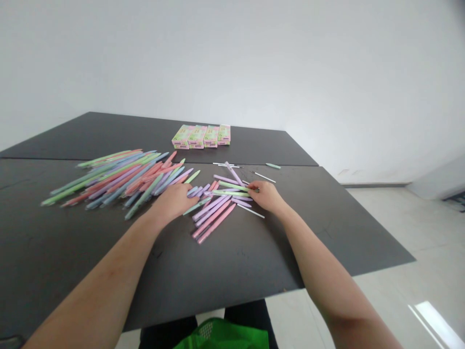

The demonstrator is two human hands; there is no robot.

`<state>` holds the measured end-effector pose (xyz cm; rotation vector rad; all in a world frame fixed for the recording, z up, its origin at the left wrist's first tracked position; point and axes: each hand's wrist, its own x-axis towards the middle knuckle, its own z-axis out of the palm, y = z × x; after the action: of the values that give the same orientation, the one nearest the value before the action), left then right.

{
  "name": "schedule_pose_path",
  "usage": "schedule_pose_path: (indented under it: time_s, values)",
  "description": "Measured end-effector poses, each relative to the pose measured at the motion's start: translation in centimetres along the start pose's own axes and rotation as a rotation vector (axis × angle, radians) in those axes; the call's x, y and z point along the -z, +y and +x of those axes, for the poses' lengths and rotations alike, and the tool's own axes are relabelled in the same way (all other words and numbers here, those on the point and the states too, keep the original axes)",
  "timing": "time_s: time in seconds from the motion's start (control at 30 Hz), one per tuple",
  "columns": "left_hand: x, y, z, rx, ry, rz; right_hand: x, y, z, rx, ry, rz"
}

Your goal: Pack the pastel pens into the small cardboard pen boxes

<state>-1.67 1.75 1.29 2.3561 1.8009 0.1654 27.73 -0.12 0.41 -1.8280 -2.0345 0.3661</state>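
Note:
My left hand [175, 199] is closed around the ends of several purple pens [199, 190] at the left side of a small, loose pile. Across the pile, my right hand [267, 195] pinches the end of a light green pen [232, 185]; its fingertips partly hide that end. Between the hands lie more pens in purple, green and pink, crossing one another. Two pink pens [214, 225] point toward me at the near side. A thin white refill [250, 211] lies beside my right hand.
Left of my hands spreads a large heap of pastel pens [119, 179]. Small pink-and-green boxes [196, 137] stand in a row farther back on the dark table [232, 271]. Beyond the pile lie another white refill [264, 177] and a short green piece [273, 166]. A white wall rises behind.

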Motion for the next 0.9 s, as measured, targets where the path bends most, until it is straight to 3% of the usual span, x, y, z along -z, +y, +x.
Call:
schedule_pose_path:
  time_s: [0.53,0.9]
  values:
    - [-0.6,0.3,0.0,0.028,0.052,-0.091,0.5,-0.6,-0.3,0.053,-0.085,0.056]
    - [-0.5,0.4,0.1,-0.008,0.032,-0.076,1.5,0.7,0.1,-0.056,-0.150,0.107]
